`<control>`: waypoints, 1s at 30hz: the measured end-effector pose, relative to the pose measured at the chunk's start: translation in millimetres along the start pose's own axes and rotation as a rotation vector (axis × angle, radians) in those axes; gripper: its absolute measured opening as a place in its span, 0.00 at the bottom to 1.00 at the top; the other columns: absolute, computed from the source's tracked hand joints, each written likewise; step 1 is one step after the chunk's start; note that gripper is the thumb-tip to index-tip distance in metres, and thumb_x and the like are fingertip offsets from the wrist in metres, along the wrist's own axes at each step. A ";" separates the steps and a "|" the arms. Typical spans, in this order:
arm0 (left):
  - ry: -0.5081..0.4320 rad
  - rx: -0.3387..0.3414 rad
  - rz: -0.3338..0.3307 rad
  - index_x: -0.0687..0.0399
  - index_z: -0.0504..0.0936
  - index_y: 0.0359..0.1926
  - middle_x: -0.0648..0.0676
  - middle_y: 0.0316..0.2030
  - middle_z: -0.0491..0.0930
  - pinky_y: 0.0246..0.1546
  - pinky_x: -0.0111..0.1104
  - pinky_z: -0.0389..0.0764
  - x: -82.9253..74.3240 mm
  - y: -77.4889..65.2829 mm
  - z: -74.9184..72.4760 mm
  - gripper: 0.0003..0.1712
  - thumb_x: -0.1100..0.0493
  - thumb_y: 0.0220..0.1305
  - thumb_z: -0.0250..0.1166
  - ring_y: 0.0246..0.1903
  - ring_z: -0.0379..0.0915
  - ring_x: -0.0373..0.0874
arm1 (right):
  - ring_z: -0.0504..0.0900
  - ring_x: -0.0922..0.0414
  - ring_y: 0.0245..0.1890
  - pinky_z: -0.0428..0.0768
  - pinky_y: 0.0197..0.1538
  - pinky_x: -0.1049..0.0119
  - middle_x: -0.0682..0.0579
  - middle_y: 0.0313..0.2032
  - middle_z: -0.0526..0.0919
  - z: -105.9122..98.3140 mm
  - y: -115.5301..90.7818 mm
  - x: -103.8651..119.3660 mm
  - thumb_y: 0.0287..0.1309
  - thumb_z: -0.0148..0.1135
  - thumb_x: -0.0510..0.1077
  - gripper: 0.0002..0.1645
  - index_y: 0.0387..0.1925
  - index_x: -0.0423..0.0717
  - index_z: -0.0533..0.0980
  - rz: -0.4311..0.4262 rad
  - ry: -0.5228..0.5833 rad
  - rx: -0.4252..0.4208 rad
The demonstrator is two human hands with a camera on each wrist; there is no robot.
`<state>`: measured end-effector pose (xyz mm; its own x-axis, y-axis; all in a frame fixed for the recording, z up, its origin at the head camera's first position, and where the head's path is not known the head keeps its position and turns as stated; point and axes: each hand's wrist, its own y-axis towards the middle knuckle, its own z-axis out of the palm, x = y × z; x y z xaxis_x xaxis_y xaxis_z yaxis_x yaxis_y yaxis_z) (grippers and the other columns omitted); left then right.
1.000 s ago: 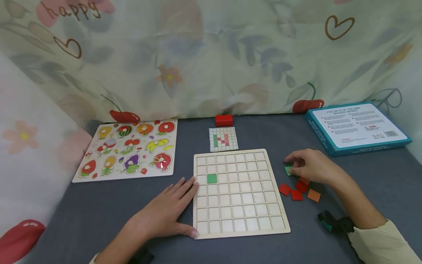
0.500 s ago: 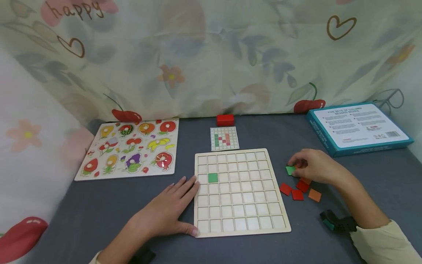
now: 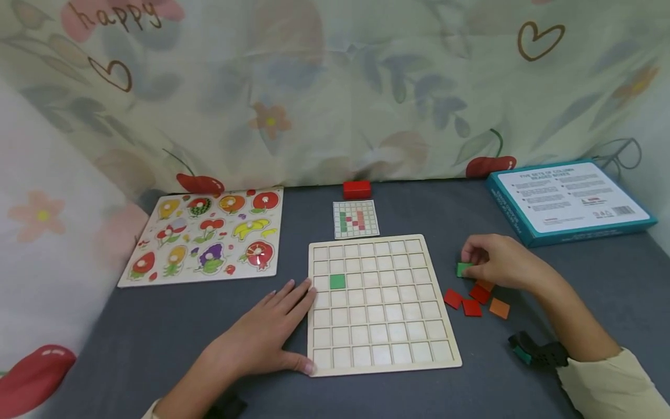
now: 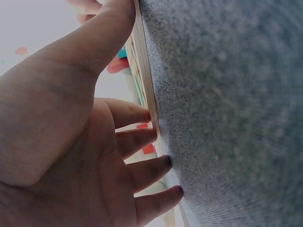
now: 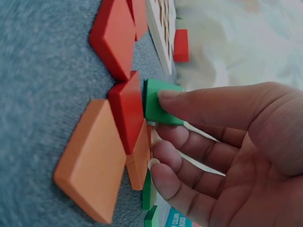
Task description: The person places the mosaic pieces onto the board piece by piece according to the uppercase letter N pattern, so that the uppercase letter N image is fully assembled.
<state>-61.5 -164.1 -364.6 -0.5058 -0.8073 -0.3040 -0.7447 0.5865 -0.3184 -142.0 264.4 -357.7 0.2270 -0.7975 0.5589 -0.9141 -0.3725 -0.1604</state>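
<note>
My left hand lies with straight fingers along the left edge of the wooden grid board, its thumb at the lower left corner. One green square tile sits in a cell of that board. To the right, my right hand pinches another green tile between thumb and fingers, upright and close to the table. Under and beside this hand are red tiles and orange tiles. The right wrist view also shows more green tiles behind the fingers, mostly hidden in the head view.
A small pattern card and a red block stand behind the board. The fruit puzzle board lies at the left. At the back right is a teal box, and a patterned cloth hangs behind.
The right hand has shifted slightly rightward, and the green tile in its fingers has moved slightly right with it. The left hand stays at the board's edge.
</note>
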 end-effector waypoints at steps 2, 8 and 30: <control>-0.001 0.002 0.001 0.51 0.50 0.80 0.52 0.79 0.43 0.70 0.56 0.52 0.2 0.4 -0.4 0.68 0.18 0.48 0.61 0.77 0.37 0.54 | 0.74 0.56 0.28 0.74 0.29 0.63 0.55 0.26 0.76 -1.1 -1.0 0.2 0.55 0.73 0.38 0.08 0.33 0.46 0.78 -0.002 0.016 0.005; -0.003 0.007 0.006 0.51 0.50 0.80 0.53 0.79 0.43 0.70 0.57 0.53 0.8 0.7 -0.6 0.68 0.18 0.49 0.61 0.77 0.36 0.54 | 0.75 0.56 0.31 0.76 0.31 0.64 0.55 0.29 0.79 -2.5 -2.5 0.6 0.59 0.68 0.36 0.03 0.36 0.44 0.81 -0.008 0.054 0.006; 0.003 -0.010 0.011 0.52 0.50 0.80 0.53 0.79 0.44 0.69 0.57 0.53 1.4 0.7 1.2 0.69 0.18 0.48 0.62 0.76 0.37 0.55 | 0.85 0.53 0.32 0.84 0.37 0.64 0.47 0.36 0.85 5.3 8.1 15.7 0.64 0.64 0.34 0.07 0.43 0.35 0.83 -0.012 0.304 0.050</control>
<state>-62.3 -164.8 -366.4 -0.5152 -0.8010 -0.3049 -0.7432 0.5947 -0.3066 -144.0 246.3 -354.5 0.1204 -0.6172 0.7775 -0.8925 -0.4102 -0.1874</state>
